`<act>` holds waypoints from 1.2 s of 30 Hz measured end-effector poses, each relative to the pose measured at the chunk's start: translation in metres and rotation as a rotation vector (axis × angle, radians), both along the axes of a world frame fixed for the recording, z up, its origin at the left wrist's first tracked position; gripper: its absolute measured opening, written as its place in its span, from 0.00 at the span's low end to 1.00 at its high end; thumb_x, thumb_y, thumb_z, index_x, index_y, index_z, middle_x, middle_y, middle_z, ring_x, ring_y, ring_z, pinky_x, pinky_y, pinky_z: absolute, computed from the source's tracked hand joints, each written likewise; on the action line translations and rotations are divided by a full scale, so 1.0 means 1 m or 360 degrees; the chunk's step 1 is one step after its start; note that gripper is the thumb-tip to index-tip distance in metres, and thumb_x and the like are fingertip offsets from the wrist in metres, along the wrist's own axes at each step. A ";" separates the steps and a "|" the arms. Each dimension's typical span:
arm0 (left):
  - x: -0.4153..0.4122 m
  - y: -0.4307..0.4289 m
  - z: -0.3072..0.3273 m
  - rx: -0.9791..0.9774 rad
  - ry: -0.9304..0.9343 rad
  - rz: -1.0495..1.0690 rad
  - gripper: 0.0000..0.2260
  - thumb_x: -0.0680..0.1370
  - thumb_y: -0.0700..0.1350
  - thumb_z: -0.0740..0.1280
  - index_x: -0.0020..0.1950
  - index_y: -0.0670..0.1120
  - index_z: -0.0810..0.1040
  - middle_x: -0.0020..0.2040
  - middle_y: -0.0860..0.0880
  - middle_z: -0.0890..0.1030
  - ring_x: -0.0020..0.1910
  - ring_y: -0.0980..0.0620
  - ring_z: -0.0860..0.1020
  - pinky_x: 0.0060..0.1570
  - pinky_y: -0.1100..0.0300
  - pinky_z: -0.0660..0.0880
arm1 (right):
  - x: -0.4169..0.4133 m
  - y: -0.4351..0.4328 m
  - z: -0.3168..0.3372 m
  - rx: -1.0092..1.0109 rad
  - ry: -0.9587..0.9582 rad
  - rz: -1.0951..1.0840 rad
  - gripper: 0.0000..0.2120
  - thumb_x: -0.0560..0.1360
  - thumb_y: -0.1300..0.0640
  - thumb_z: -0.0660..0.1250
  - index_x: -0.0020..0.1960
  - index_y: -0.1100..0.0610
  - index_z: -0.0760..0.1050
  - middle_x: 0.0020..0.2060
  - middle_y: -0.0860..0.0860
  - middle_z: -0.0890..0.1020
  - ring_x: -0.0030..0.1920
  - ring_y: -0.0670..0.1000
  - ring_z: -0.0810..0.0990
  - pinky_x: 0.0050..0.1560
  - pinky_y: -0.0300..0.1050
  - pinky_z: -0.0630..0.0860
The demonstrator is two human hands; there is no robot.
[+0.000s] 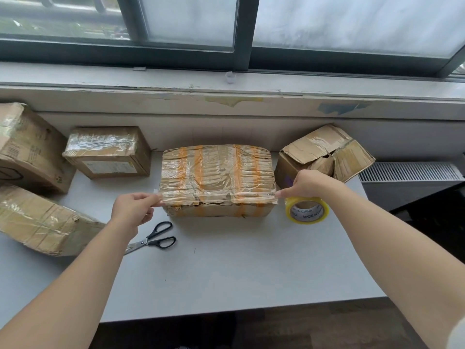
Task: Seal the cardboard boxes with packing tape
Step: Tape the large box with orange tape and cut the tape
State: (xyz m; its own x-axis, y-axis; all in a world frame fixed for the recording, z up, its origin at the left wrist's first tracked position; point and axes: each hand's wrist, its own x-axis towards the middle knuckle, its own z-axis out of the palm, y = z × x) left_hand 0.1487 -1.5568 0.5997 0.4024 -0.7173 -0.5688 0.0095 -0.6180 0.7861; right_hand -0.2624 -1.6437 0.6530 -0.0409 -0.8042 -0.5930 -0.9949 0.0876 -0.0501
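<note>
A worn cardboard box (216,172), wrapped in clear tape with orange stripes, lies in the middle of the grey table (226,268). A strip of clear packing tape (219,197) is stretched along the box's near top edge. My left hand (133,206) pinches the strip's left end, just off the box's left corner. My right hand (308,183) pinches its right end at the right corner. The yellowish tape roll (307,210) stands on the table just below my right hand, beside the box.
Black-handled scissors (153,239) lie left of the box's front. Taped boxes sit at far left (27,147), back left (108,152) and near left (42,220). An open-flapped box (327,153) stands at back right. A windowsill runs behind, and the table edge is near.
</note>
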 end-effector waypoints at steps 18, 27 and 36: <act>-0.012 0.019 -0.012 -0.0220 -0.0550 -0.0056 0.07 0.77 0.51 0.75 0.41 0.51 0.84 0.38 0.52 0.86 0.33 0.49 0.78 0.48 0.53 0.78 | 0.002 0.007 -0.026 0.0026 0.0009 0.0043 0.33 0.67 0.23 0.68 0.36 0.54 0.73 0.35 0.50 0.78 0.39 0.51 0.78 0.35 0.45 0.72; -0.020 0.026 -0.024 -0.0301 -0.0486 0.0025 0.03 0.78 0.47 0.75 0.46 0.48 0.85 0.42 0.48 0.86 0.36 0.50 0.81 0.44 0.56 0.79 | 0.000 0.005 -0.028 -0.0047 0.0018 -0.0012 0.34 0.66 0.22 0.67 0.34 0.54 0.72 0.33 0.50 0.77 0.36 0.52 0.78 0.34 0.46 0.71; -0.018 0.027 -0.021 -0.0431 -0.0307 0.0076 0.03 0.80 0.41 0.72 0.47 0.45 0.83 0.40 0.46 0.85 0.36 0.50 0.82 0.46 0.57 0.81 | -0.005 0.001 -0.022 -0.0083 -0.0021 -0.0053 0.35 0.65 0.21 0.67 0.33 0.55 0.74 0.29 0.50 0.75 0.33 0.51 0.75 0.33 0.47 0.69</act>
State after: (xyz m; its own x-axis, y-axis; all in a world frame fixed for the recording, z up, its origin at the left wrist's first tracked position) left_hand 0.1305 -1.5297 0.5786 0.5210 -0.8096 -0.2704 -0.1312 -0.3890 0.9119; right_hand -0.2676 -1.6426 0.6312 -0.0604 -0.8322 -0.5512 -0.9907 0.1175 -0.0688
